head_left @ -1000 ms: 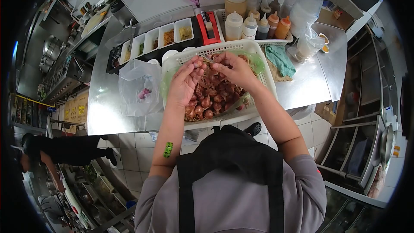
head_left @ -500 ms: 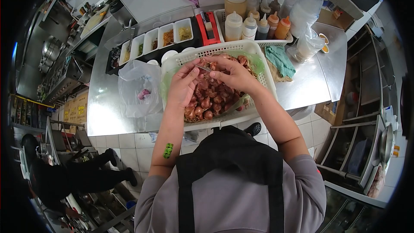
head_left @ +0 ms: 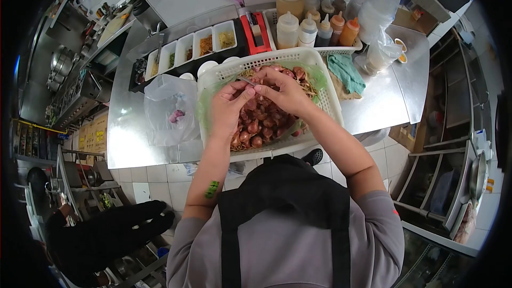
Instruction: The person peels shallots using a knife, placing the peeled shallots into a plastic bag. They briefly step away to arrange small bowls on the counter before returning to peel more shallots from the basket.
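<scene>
Head view: both hands meet over the far half of a white basket [head_left: 326,86] on a steel bench [head_left: 386,104].
Left grip [head_left: 228,108]: clenched, fingertips pinching a small shallot [head_left: 250,93] from the left; palm faces down over the heap [head_left: 261,122].
Right grip [head_left: 282,93]: clenched on the same shallot from the right, thumb and forefinger pressed against the left fingertips.
Shallot: mostly hidden between the two sets of fingertips, held just above the heap, clear of the basket rim.
Key relation: the shallot sits at the seam where the grips touch, neither hand nearer; its long axis cannot be told. A thin pale sliver, perhaps a blade, sticks out up and left of the pinch.
Heap: red-brown shallots fill the near half of the basket, straight below and towards the person from the pinch.
Bag [head_left: 170,108]: clear plastic, open on the bench just left of the basket, nearer the left grip; a few purple scraps lie in it.
Behind the basket: squeeze bottles [head_left: 306,29], a green cloth [head_left: 346,73].
Elsewhere: another person's dark sleeve [head_left: 112,232] at lower left, well apart.
</scene>
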A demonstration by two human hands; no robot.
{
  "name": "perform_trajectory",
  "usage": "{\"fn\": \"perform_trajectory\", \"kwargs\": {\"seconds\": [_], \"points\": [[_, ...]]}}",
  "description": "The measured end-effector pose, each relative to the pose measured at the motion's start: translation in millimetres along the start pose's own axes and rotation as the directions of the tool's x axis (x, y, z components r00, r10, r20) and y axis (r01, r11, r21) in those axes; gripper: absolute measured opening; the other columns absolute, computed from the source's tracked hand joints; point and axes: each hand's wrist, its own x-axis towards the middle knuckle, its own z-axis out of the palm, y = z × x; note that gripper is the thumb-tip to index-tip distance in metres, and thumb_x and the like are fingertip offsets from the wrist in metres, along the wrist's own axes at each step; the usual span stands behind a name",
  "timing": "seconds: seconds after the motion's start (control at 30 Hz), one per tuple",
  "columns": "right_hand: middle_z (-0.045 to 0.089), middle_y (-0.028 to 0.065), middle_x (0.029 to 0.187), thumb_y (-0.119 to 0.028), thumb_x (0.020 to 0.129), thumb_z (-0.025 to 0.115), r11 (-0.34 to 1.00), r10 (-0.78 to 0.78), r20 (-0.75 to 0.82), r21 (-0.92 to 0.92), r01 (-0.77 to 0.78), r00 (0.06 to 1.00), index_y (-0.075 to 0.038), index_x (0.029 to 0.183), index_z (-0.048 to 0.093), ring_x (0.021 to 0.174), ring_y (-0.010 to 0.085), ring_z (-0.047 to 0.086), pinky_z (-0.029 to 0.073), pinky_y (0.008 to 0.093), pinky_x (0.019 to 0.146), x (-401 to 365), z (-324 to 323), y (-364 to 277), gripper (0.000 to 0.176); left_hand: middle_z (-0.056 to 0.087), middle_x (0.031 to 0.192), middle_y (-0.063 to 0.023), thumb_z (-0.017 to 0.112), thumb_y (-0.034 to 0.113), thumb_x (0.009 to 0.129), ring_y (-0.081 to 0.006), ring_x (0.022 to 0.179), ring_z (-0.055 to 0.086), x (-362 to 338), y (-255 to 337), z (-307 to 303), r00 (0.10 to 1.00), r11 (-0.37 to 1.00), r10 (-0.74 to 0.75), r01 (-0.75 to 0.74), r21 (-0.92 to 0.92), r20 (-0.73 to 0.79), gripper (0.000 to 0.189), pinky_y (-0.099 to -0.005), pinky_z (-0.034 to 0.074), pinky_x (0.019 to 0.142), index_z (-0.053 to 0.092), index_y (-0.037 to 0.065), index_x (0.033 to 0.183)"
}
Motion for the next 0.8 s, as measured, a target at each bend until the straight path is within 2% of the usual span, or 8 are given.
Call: {"fn": "perform_trajectory", "kwargs": {"seconds": [0.07,0.23,0.47,0.57,0.63,0.67,0.73,0.8], "points": [[0.058,0.0020,0.086,-0.015,0.087,0.058,0.999,-0.021,-0.024,0.026,0.022,0.999,-0.003,0.104,0.054,0.083,0.0104,0.054,0.043,0.0281,0.077,0.7,-2.8,-2.4,0.021,0.061,0.099,-0.0073,0.062,-0.001,0.080,-0.0125,0.089,0.057,0.6,0.3,4.4,1.000,1.000,0.006,-0.006,-0.001,0.006,0.021,-0.0240,0.047,0.081,0.059,-0.003,0.101],[0.055,-0.0022,0.073,-0.016,0.087,0.059,0.943,0.171,0.104,0.272,-0.193,0.980,-0.005,0.105,0.055,0.056,0.0027,0.045,0.034,0.0180,0.047,-0.8,-12.5,-7.2,0.022,0.059,0.105,-0.0097,0.059,-0.002,0.082,-0.0161,0.096,0.057,4.1,5.6,7.8,0.999,0.966,-0.045,0.050,-0.253,0.026,0.027,-0.0282,0.047,0.088,0.056,-0.003,0.109],[0.050,-0.0044,0.065,-0.018,0.087,0.058,0.944,0.228,0.000,0.245,-0.222,0.974,-0.008,0.110,0.054,0.049,0.0012,0.038,0.027,0.0171,0.040,-3.5,-15.4,-22.3,0.025,0.058,0.106,-0.0104,0.058,-0.001,0.083,-0.0183,0.099,0.057,4.9,3.4,1.7,0.994,0.962,-0.110,0.109,-0.252,0.011,0.029,-0.0294,0.047,0.089,0.054,-0.003,0.112],[0.055,0.0002,0.075,-0.015,0.089,0.056,0.959,0.198,0.153,0.175,-0.224,0.968,-0.008,0.118,0.052,0.053,0.0043,0.044,0.037,0.0192,0.048,-4.9,-16.2,-17.2,0.031,0.058,0.105,-0.0099,0.058,0.000,0.083,-0.0188,0.100,0.057,7.0,-0.1,-4.0,0.998,0.942,-0.065,0.070,-0.327,0.026,0.029,-0.0282,0.047,0.088,0.054,-0.002,0.112],[0.059,0.0023,0.093,-0.018,0.087,0.058,0.996,-0.088,0.081,0.038,0.085,0.993,-0.012,0.119,0.053,0.077,0.0091,0.053,0.045,0.0257,0.070,-2.8,-7.2,-6.9,0.032,0.059,0.104,-0.0092,0.059,0.000,0.083,-0.0185,0.099,0.058,6.5,0.4,-4.6,0.998,0.943,-0.057,0.066,-0.326,0.034,0.028,-0.0268,0.047,0.087,0.054,-0.002,0.110],[0.059,0.0023,0.093,-0.018,0.087,0.058,0.996,-0.088,0.081,0.039,0.085,0.993,-0.012,0.119,0.053,0.077,0.0091,0.053,0.045,0.0257,0.070,-3.6,-7.2,-4.5,0.032,0.059,0.104,-0.0092,0.059,0.000,0.083,-0.0185,0.099,0.058,6.9,-0.1,-5.4,0.998,0.943,-0.058,0.066,-0.325,0.034,0.028,-0.0268,0.047,0.087,0.054,-0.002,0.110],[0.058,0.0021,0.110,-0.015,0.087,0.057,0.998,-0.066,0.088,-0.001,0.067,0.994,-0.010,0.118,0.053,0.098,0.0138,0.053,0.040,0.0305,0.089,-4.8,-6.4,-9.5,0.032,0.057,0.106,-0.0108,0.056,0.001,0.085,-0.0171,0.099,0.057,7.8,-2.3,-8.1,0.999,0.961,-0.039,0.045,-0.272,0.026,0.027,-0.0266,0.047,0.090,0.052,-0.005,0.111],[0.058,0.0037,0.111,-0.014,0.087,0.056,0.996,-0.083,0.081,-0.032,0.086,0.993,-0.009,0.117,0.053,0.099,0.0162,0.054,0.041,0.0307,0.089,-4.7,-5.8,-9.2,0.031,0.057,0.106,-0.0108,0.055,0.001,0.085,-0.0170,0.098,0.057,8.4,-3.3,-10.6,0.999,0.965,-0.046,0.048,-0.257,0.011,0.027,-0.0262,0.047,0.089,0.052,-0.005,0.111]]}}
